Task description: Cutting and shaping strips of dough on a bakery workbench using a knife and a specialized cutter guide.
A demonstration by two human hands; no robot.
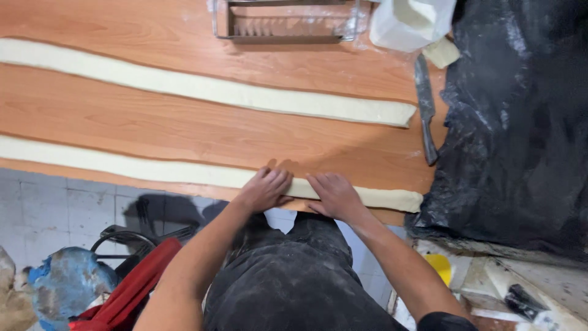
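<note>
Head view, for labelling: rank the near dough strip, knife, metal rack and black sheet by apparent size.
1. Black sheet
2. Near dough strip, under both hands
3. Metal rack, partly cropped, so unsure
4. Knife

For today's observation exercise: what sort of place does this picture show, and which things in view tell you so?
Probably a bakery or pastry workroom. Both hands, left hand and right hand, press a long dough strip on a floured wooden table; a second dough strip and a knife lie nearby.

matt soft dough strip (153,168), glossy wood table (184,116)

Knife (425,110) right of dough strips (208,89)
</note>
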